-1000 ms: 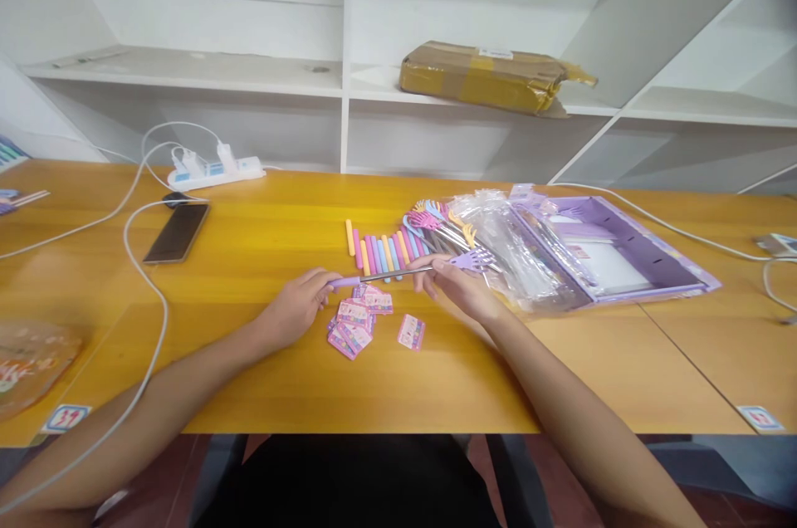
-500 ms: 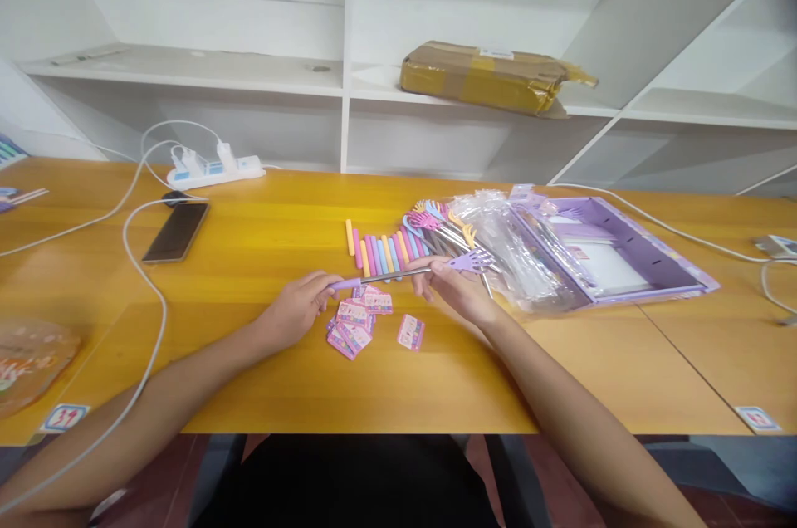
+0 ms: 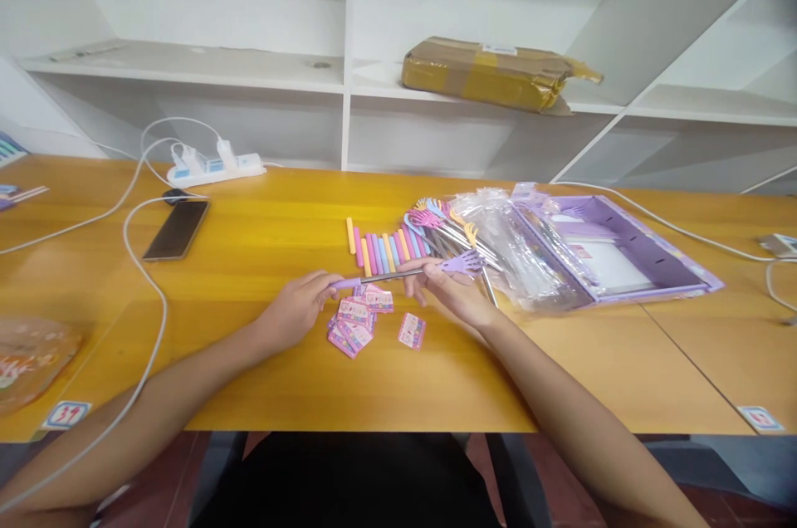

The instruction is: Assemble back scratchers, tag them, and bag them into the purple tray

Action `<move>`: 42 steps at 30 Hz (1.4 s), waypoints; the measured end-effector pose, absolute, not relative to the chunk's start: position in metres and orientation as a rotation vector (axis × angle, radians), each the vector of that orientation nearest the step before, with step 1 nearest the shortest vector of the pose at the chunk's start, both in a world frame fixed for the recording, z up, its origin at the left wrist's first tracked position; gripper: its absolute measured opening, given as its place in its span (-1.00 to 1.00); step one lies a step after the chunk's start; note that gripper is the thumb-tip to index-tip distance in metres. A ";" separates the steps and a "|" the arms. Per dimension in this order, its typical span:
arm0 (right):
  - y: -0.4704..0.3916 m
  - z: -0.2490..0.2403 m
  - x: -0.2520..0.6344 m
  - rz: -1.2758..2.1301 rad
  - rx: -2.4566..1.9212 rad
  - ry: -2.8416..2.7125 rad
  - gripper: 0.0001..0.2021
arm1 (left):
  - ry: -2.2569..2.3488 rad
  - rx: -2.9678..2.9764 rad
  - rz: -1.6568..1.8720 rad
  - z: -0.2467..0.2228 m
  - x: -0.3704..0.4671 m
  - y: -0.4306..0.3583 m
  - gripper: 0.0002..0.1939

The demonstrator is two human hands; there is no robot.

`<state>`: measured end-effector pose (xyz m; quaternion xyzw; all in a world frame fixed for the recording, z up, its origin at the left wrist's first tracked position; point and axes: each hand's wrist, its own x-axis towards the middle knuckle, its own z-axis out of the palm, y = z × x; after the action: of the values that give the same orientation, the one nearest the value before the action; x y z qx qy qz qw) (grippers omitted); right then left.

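Observation:
A telescopic back scratcher (image 3: pixel 387 276) lies nearly level across both hands, with a purple grip, a metal rod and a purple hand-shaped head. My left hand (image 3: pixel 297 310) is closed around its grip end. Fingers of my right hand (image 3: pixel 453 294) pinch the rod just below the head. Beneath the scratcher is a loose pile of small pink printed cards (image 3: pixel 354 324), and one single card (image 3: pixel 412 330) lies to its right. Behind my hands, more back scratchers (image 3: pixel 439 229) lie together, their pink, yellow, blue and purple grips (image 3: pixel 387 251) pointing left.
Clear plastic bags (image 3: pixel 520 262) lie right of the scratchers, against an open purple box (image 3: pixel 669 250). Left are a phone (image 3: pixel 177 230), a power strip (image 3: pixel 216 170) and a loose white cable (image 3: pixel 163 295) crossing above my left forearm. A taped carton (image 3: pixel 486 73) rests on the shelf behind.
My right hand and the scratcher's head have shifted slightly left, so the rod between my hands looks a little shorter. My left hand stays on the grip.

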<state>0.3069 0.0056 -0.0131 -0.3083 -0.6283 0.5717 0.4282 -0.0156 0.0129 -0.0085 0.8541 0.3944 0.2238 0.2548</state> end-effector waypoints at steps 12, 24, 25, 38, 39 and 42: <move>0.021 0.008 0.339 0.893 -1.126 -1.364 -0.70 | 1.382 2.289 0.744 0.004 -0.037 0.038 -0.66; 0.027 0.001 0.340 0.816 -1.049 -1.313 -0.60 | 1.140 2.077 0.635 0.002 -0.040 0.040 -0.58; 0.027 0.001 0.339 0.822 -1.039 -1.299 -0.60 | 1.136 2.090 0.598 0.003 -0.040 0.039 -0.57; 0.019 0.009 0.332 0.910 -1.032 -1.280 -0.62 | 1.131 2.166 0.566 0.021 -0.049 0.036 -0.53; 0.018 0.010 0.332 0.887 -1.038 -1.301 -0.62 | 1.149 2.167 0.571 0.020 -0.048 0.036 -0.53; 0.017 0.013 0.332 0.845 -1.066 -1.380 -0.65 | 1.194 2.148 0.634 0.014 -0.045 0.034 -0.55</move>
<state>0.3316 0.0172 0.0132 -0.4534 -0.5870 0.3596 0.5662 -0.0445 0.0339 0.0144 0.8080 0.4493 0.2386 0.2972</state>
